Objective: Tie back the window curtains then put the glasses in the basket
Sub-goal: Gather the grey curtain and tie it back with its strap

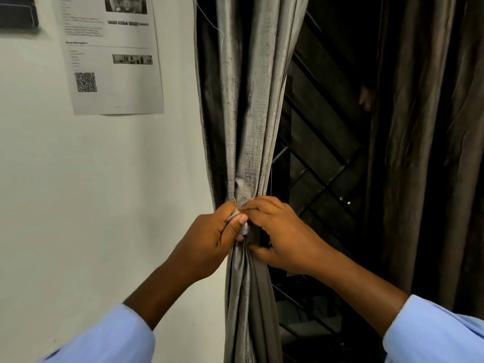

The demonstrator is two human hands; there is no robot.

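- Gripping at the waist of the gathered grey curtain (246, 132), both hands meet right at the pinch point, just beside the white wall (104, 192).
- Left hand (212, 242) has its fingers curled round the bunched fabric, thumb pressed over a thin grey tie-back band (233, 218) at the front of the bundle.
- Right hand (282, 239) is curled on the curtain from the other side, fingertips touching the left thumb, its own thumb hooked under against the folds below.
- Pale blue sleeves (110, 339) come in from both bottom corners, cut off by the frame edge.
- Over on the wall, a printed sheet (110, 53) with small photos and a QR code hangs up left; the text is too blurred to read.
- A dark framed object (17, 13) sits in the top left corner, mostly cropped, so what it is cannot be told.
- Behind the curtain, the window's black metal grille (322, 158) runs in diagonal bars across a dark opening.
- Further right, a second curtain (424, 153) hangs loose and in shadow, brownish in this light.
- How the band runs round the back of the bundle is hidden by the hands and folds.
- Glasses and basket do not show in this view.
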